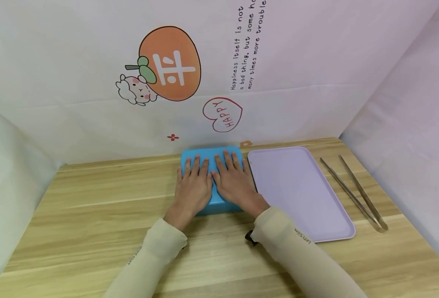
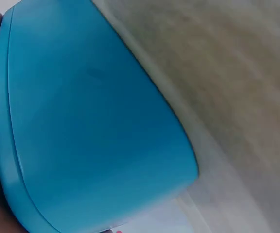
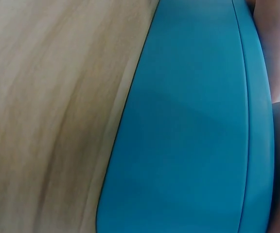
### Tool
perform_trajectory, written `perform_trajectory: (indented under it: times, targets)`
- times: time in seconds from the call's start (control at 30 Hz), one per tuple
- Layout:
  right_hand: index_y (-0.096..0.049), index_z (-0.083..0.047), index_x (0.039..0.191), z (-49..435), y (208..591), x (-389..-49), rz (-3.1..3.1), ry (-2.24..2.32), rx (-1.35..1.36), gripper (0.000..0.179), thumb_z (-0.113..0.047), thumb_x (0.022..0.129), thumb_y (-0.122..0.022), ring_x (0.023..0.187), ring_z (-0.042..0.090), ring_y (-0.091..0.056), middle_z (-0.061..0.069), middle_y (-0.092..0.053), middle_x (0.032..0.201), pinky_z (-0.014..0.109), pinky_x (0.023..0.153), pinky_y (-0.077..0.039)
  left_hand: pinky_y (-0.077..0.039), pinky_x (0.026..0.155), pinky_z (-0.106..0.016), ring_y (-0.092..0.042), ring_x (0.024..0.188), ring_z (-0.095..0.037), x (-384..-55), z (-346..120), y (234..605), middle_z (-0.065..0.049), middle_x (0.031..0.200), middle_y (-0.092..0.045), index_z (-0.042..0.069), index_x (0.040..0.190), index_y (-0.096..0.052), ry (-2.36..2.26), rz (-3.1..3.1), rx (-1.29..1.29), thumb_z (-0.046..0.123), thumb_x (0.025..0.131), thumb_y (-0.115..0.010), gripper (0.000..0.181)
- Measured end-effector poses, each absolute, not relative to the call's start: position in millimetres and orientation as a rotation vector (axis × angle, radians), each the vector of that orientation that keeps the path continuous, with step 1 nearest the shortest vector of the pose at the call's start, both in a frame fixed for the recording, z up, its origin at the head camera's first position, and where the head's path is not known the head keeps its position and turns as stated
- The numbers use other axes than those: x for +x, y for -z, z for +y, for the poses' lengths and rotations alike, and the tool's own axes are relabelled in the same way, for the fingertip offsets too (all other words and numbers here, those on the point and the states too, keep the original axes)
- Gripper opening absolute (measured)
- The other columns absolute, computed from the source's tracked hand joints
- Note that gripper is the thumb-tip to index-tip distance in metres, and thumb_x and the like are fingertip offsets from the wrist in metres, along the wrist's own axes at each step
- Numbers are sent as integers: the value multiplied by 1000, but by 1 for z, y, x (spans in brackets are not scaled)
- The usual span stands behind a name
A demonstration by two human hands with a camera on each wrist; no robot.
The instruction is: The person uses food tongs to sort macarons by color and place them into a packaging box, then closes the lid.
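Note:
A blue plastic box [image 1: 215, 203] with a lid sits on the wooden table against the back wall. Flat on the left part of its lid rests my left hand [image 1: 195, 188], fingers straight and pointing away. My right hand [image 1: 236, 182] lies on the right part in the same way, the two thumbs close together at the middle. Both wrist views look at the side of the box [image 2: 91, 121], where a thin seam runs under the lid's rim. The box's contents are hidden.
Right of the box lies a lavender tray [image 1: 297, 186], its near edge partly beside my right sleeve. Metal tongs [image 1: 357, 190] lie further right on the table [image 1: 104, 215]. A white printed cloth [image 1: 297, 62] hangs behind, with more cloth at both sides.

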State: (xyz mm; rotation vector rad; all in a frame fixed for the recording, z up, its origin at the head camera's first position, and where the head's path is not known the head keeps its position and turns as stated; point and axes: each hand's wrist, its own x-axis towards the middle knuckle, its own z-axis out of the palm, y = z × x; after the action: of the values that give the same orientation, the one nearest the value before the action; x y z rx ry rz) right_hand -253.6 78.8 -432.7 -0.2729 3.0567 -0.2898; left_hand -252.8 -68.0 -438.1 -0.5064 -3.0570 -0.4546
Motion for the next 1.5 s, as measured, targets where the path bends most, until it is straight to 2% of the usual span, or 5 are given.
perform_trajectory:
  times: [0.47, 0.83, 1.13, 1.33, 1.5]
  targets:
    - [-17, -20, 170, 77, 434, -252, 3069, 305, -254, 62, -48, 115, -22, 165, 34, -2, 10, -6, 178, 60, 133, -8, -16, 129, -66, -13, 163, -43, -252, -66, 439, -17, 174, -23, 13, 166, -33, 490, -3060, -463, 33, 116, -28, 54]
    - [-18, -21, 170, 78, 433, -253, 3069, 322, -258, 62, -49, 115, -23, 165, 34, -4, 10, -7, 177, 59, 133, -9, -11, 131, -64, -8, 164, -40, -252, -67, 438, -14, 176, -19, 16, 168, -29, 521, -3091, -437, 35, 116, -27, 55]
    - [-22, -19, 169, 81, 432, -255, 3069, 349, -238, 62, -47, 115, -27, 164, 36, -6, 13, -10, 177, 62, 132, -12, -14, 131, -64, -8, 164, -39, -252, -63, 438, -13, 176, -19, 19, 167, -31, 559, -3095, -388, 37, 116, -30, 55]
    - [-27, -16, 168, 97, 427, -256, 3044, 517, -144, 62, -45, 114, -33, 163, 41, -9, 16, -13, 176, 68, 129, -14, -17, 129, -67, -6, 164, -39, -253, -61, 433, -12, 176, -19, 21, 167, -31, 612, -3111, -331, 39, 115, -34, 56]
    - [-24, -14, 169, 120, 425, -256, 3028, 571, -69, 62, -43, 114, -29, 163, 43, -7, 18, -11, 176, 69, 128, -11, -14, 128, -69, -3, 165, -37, -252, -66, 431, -10, 178, -12, 23, 168, -28, 677, -3141, -256, 44, 115, -32, 58]
